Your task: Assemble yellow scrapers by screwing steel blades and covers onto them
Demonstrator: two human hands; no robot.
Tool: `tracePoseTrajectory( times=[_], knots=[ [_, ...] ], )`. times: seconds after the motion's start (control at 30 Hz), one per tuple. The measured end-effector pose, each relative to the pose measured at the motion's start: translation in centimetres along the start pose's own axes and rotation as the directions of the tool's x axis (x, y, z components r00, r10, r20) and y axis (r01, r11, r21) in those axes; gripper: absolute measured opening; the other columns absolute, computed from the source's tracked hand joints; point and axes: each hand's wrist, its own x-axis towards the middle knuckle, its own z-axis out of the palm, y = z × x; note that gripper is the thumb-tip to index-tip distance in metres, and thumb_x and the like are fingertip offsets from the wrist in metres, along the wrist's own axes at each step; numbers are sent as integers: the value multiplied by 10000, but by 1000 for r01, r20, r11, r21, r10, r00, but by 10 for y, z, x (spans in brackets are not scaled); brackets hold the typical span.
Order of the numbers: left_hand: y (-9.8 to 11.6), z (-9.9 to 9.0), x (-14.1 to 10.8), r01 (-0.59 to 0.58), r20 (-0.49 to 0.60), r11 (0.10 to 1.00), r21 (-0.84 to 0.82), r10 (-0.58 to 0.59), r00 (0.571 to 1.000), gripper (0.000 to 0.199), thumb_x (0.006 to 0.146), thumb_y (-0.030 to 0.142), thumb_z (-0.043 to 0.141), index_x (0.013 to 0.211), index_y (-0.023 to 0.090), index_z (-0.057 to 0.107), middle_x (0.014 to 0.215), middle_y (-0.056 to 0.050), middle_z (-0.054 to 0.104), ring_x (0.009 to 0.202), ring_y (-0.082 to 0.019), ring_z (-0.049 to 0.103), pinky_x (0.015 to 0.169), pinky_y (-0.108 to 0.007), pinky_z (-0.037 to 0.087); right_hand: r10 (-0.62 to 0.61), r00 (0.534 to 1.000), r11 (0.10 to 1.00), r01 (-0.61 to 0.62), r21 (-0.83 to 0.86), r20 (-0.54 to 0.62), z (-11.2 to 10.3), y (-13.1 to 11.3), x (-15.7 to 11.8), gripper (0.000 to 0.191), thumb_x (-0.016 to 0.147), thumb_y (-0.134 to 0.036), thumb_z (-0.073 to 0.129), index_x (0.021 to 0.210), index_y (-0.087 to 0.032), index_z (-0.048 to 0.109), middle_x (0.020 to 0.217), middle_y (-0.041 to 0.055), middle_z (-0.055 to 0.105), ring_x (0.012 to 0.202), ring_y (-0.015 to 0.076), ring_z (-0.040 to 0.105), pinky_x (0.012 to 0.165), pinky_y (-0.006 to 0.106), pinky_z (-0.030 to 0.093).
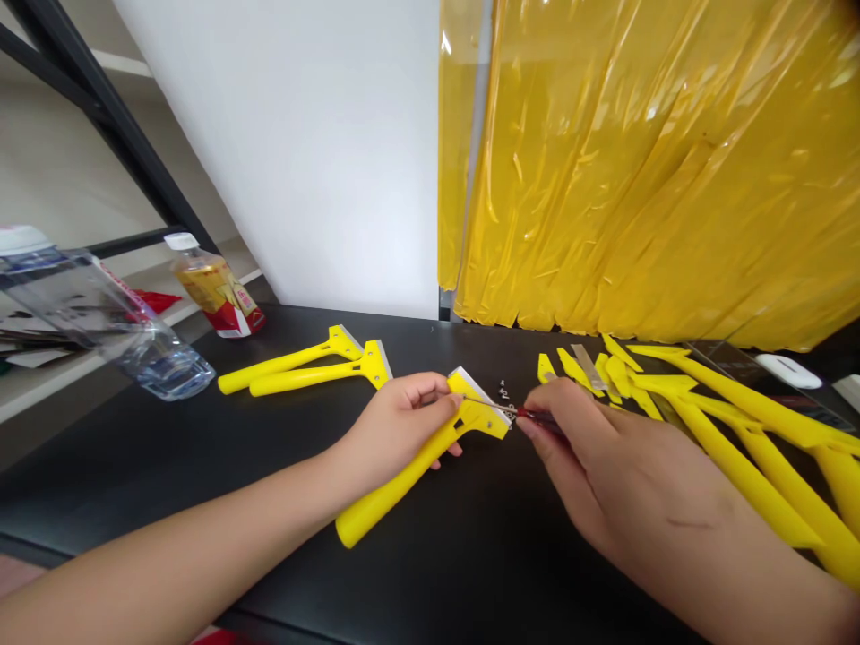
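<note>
One yellow scraper [411, 467] with a metal blade edge, above the black counter [376, 573]; its handle slants down toward the wearer. One left hand [403, 417], fingers closed around the scraper where handle meets head. One right hand [591, 448], fingers pinched on the dark red handle of a thin screwdriver [537, 417], its shaft reaching across the scraper head to the left fingertips. Several small screws [503, 391], loose on the counter just beside the head. Two further yellow scrapers [305, 380], lying at the left, blade edges fitted. Assorted yellow flat pieces [581, 369] and yellow handles [745, 448], heaped at the right. Two bottles at the left: one large, clear [144, 336]; one smaller, red-and-yellow labelled [219, 291].
</note>
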Motion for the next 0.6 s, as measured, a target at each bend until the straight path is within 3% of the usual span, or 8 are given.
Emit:
tracePoseTrajectory(
  times=[0.2,0.33,0.43,0.53,0.6],
  knots=[
    [0,0,0,-7,-12,1000,22,7,1000,243,951,422,641,869,196,607,744,-4,663,655,-177,732,472,-200,529,13,1000,1000,-13,-2,16,-1,1,2,210,1063,-311,462,938,-209,597,658,7,696,450,194,659,423,301,346],
    [1,0,0,-17,-16,1000,8,17,1000,259,936,444,660,866,200,612,752,-6,666,658,-178,732,468,-195,523,13,1000,1000,-13,-13,2,-1,1,1,224,1066,-332,444,1056,-184,612,712,25,714,454,194,650,430,305,353],
    [1,-1,0,-19,-26,1000,13,19,999,251,930,442,665,872,202,621,753,-5,669,661,-181,736,468,-197,525,8,1000,999,-8,-43,12,1,1,1,255,1069,-356,438,937,-207,597,576,-20,617,361,182,557,398,310,290],
    [2,-1,1,-17,-36,1000,23,18,999,232,941,426,650,884,203,624,756,0,664,649,-177,731,467,-202,529,17,1000,1000,-17,-14,-18,3,1,2,237,1076,-347,428,1024,-187,596,685,17,683,454,187,626,446,301,354],
    [2,-1,1,-18,-34,999,31,19,999,222,948,413,642,882,202,618,756,3,654,660,-181,733,474,-209,534,12,1000,1000,-12,-3,-8,4,2,2,241,1077,-349,435,946,-209,581,646,-4,655,434,174,601,444,299,335]
  ],
)
